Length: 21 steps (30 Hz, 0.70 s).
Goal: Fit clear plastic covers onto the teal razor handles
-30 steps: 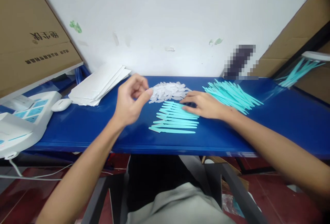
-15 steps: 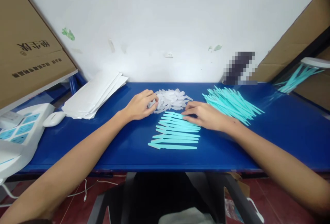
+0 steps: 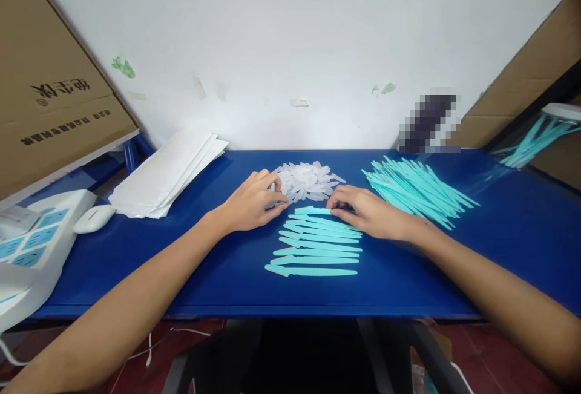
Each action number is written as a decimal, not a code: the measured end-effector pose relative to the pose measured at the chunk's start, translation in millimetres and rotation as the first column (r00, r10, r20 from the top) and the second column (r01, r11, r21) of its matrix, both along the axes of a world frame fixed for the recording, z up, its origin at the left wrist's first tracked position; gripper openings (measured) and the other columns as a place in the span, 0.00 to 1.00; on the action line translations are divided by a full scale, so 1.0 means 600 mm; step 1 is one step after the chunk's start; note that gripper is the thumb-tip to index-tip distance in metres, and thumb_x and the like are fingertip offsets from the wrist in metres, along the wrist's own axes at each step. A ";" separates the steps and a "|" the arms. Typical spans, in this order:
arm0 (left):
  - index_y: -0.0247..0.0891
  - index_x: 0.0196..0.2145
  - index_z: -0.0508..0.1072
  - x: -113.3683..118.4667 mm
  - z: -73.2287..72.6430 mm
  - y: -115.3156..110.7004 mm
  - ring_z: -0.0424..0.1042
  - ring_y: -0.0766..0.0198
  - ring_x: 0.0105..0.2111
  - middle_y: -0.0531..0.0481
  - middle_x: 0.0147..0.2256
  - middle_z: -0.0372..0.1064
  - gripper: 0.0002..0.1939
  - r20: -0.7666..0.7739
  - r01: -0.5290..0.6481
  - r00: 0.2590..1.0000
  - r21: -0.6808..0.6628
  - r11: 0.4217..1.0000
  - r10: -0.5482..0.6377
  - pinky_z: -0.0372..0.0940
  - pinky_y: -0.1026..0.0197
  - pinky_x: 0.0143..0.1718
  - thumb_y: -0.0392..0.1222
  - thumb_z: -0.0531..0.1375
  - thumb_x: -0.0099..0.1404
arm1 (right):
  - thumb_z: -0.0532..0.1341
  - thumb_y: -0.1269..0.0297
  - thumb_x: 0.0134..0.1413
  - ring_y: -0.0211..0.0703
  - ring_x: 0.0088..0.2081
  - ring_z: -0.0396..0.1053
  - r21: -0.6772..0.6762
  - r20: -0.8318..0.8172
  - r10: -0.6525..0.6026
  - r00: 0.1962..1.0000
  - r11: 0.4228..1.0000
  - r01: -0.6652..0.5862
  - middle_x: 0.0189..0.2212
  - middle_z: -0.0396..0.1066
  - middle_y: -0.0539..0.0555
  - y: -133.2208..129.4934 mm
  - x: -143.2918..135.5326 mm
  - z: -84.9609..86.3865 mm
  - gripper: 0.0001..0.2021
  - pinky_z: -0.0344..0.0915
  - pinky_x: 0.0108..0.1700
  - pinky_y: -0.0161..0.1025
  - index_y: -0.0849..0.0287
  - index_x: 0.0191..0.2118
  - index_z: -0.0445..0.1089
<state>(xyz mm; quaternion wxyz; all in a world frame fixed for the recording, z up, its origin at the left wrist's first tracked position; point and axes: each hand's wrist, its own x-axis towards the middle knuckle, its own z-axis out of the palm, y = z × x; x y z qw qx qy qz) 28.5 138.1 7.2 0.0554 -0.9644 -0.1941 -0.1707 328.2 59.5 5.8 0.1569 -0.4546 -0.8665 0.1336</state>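
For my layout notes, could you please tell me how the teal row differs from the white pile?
The teal row is spread with pieces roughly parallel; the white pile is a jumbled heap. The teal row's pieces are longer than the white pile's. Both lie on the blue table.

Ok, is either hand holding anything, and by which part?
The right hand pinches the farthest laid-out teal stick by its handle. The left hand is at the white pieces; whether it grips one cannot be told.

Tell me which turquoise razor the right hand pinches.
The turquoise razor at the row's far end, nearest the translucent pieces; the right hand pinches it; its row-mates lie nearer the wearer.
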 end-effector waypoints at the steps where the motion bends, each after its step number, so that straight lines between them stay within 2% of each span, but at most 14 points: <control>1: 0.39 0.45 0.82 0.003 0.000 -0.002 0.64 0.56 0.40 0.42 0.43 0.67 0.16 -0.025 0.001 1.000 0.022 1.000 0.000 0.57 0.53 0.44 0.45 0.55 0.75 | 0.54 0.63 0.69 0.49 0.44 0.71 -0.004 -0.015 -0.003 1.000 1.000 0.003 0.41 0.73 0.58 0.000 0.001 0.000 0.09 0.67 0.47 0.45 0.58 0.44 0.72; 5: 0.38 0.45 0.82 0.014 -0.002 -0.006 0.65 0.55 0.41 0.41 0.43 0.71 0.14 -0.080 -0.025 0.996 0.088 0.996 0.032 0.55 0.53 0.42 0.42 0.56 0.75 | 0.52 0.62 0.70 0.51 0.46 0.70 0.007 -0.046 -0.006 0.999 1.000 0.006 0.43 0.73 0.59 -0.002 0.004 -0.001 0.10 0.66 0.49 0.47 0.57 0.45 0.70; 10: 0.37 0.43 0.81 0.014 -0.001 -0.004 0.66 0.54 0.43 0.45 0.42 0.78 0.14 -0.105 0.008 0.994 0.057 0.998 -0.002 0.55 0.55 0.41 0.38 0.55 0.75 | 0.52 0.60 0.70 0.54 0.46 0.71 0.059 -0.055 -0.054 0.997 0.997 0.057 0.43 0.74 0.61 0.000 0.012 0.000 0.11 0.67 0.48 0.50 0.57 0.44 0.69; 13: 0.37 0.44 0.80 0.013 0.000 -0.005 0.68 0.55 0.44 0.46 0.42 0.80 0.14 -0.136 0.044 0.990 0.065 0.997 -0.035 0.54 0.55 0.41 0.38 0.54 0.76 | 0.53 0.61 0.69 0.52 0.44 0.73 0.046 -0.135 -0.076 0.988 0.996 0.083 0.45 0.75 0.61 0.001 0.018 0.000 0.12 0.69 0.45 0.48 0.58 0.52 0.67; 16: 0.37 0.51 0.78 0.012 -0.001 -0.008 0.68 0.54 0.43 0.44 0.43 0.79 0.15 -0.153 0.026 0.988 0.071 0.997 -0.015 0.55 0.55 0.41 0.38 0.53 0.77 | 0.52 0.62 0.70 0.51 0.44 0.74 0.056 -0.142 -0.052 0.989 0.997 0.060 0.46 0.75 0.60 0.001 0.019 -0.001 0.18 0.71 0.46 0.48 0.58 0.61 0.65; 19: 0.33 0.59 0.72 0.011 -0.006 -0.010 0.67 0.53 0.43 0.39 0.44 0.75 0.18 -0.163 -0.007 0.986 0.076 0.997 0.019 0.56 0.55 0.41 0.35 0.51 0.76 | 0.50 0.63 0.71 0.53 0.46 0.74 0.102 -0.062 0.024 0.998 0.995 -0.018 0.48 0.75 0.60 0.000 0.015 -0.003 0.19 0.71 0.48 0.50 0.55 0.59 0.71; 21: 0.32 0.59 0.72 0.010 -0.007 -0.010 0.67 0.53 0.42 0.37 0.44 0.73 0.20 -0.166 -0.021 0.985 0.085 0.996 0.035 0.57 0.54 0.41 0.31 0.50 0.75 | 0.50 0.63 0.71 0.53 0.47 0.74 0.125 -0.022 0.042 0.999 0.991 -0.039 0.47 0.76 0.60 -0.002 0.011 -0.003 0.18 0.71 0.48 0.50 0.54 0.56 0.74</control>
